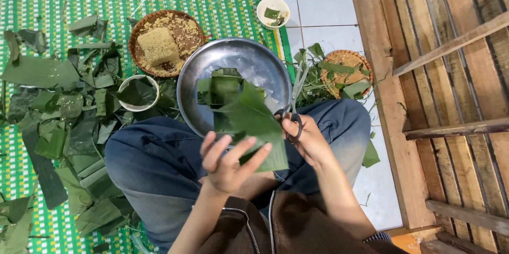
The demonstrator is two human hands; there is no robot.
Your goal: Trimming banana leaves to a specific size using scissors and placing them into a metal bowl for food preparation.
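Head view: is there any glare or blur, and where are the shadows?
Head view: soft, even light; mild glare on the steel bowl; faint shadow under the knees. The left hand and the leaf piece are sharp; the right hand with the scissors is slightly soft. The wooden frame bends near the edge.
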